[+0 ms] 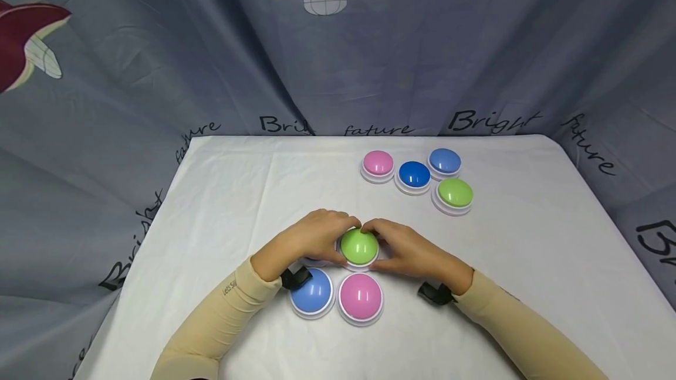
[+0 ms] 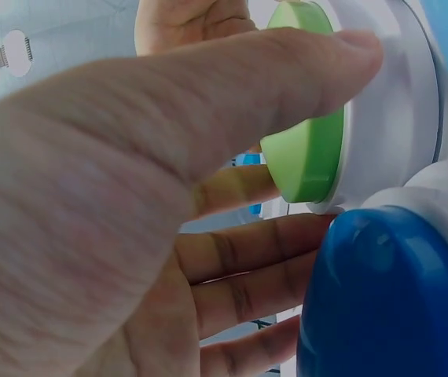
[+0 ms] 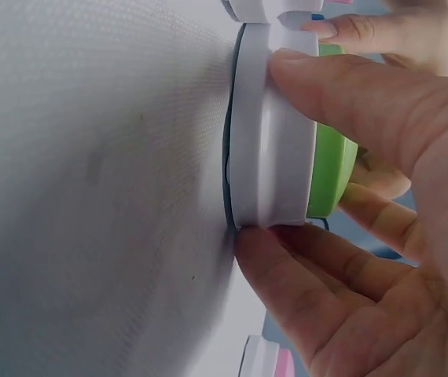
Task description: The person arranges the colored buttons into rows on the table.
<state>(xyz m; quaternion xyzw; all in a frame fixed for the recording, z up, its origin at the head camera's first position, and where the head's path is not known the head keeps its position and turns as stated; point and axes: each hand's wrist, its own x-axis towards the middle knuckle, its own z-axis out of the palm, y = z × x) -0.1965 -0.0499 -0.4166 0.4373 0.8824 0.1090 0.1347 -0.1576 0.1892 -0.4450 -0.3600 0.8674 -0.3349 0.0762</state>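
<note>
A green push button point(image 1: 359, 246) with a round white base is near the middle of the white table. My left hand point(image 1: 321, 236) holds it from the left, thumb on its near side. From the right, my right hand point(image 1: 405, 246) grips the same button, thumb and fingers around the white base point(image 3: 275, 141). In the right wrist view the base stands at the cloth. A dark blue button point(image 2: 389, 290) sits beside it, mostly hidden under my left hand in the head view. Nearer me are a light blue button point(image 1: 311, 291) and a pink button point(image 1: 361, 297), side by side.
Farther back on the table point(image 1: 227, 192) stand another pink button point(image 1: 378, 163), a dark blue one point(image 1: 414, 175), a light blue one point(image 1: 445, 160) and a second green one point(image 1: 456, 192). A grey printed curtain point(image 1: 158, 63) hangs behind the table.
</note>
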